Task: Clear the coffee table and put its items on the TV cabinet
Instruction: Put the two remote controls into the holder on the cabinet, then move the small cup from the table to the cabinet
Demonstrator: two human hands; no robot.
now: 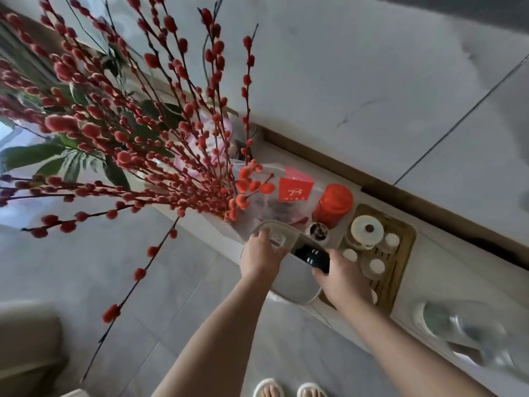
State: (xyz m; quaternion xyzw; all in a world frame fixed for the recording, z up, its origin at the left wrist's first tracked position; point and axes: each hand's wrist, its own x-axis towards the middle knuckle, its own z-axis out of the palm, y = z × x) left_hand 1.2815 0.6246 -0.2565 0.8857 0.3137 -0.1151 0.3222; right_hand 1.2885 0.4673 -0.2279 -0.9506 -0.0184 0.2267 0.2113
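So both hands are on this white caddy (294, 279), a two-compartment plastic bin with a rounded rim, sitting at the front edge of the TV cabinet (423, 247), right beside the wooden tea tray (400, 253) on the tray's left. The left hand (259, 257) has its fingers hooked over the far-left rim, and the right hand (343, 279) is curled round the near-right corner, next to a black gadget (312, 257) lying in the compartment closest to the tray (a remote maybe, too blurry to say). My read is the caddy is stiff and fairly light, smooth enough to be a bit slippery, so gripping opposite rims like this looks right; one-handed it would probably tip and shuffle the loose stuff inside. The other compartment has something pale in it I can't make out. Behind the caddy, away from the tray's near end, there's a small cup (318, 231), a red canister (333, 203), and a clear bag with a red card (294, 189). The red pussy-willow branches (120, 133) spread to the left of all that and hang close, so I'd watch elbows. The tray's little white cups (376, 266) look fragile, and the caddy is nearly touching the tray.
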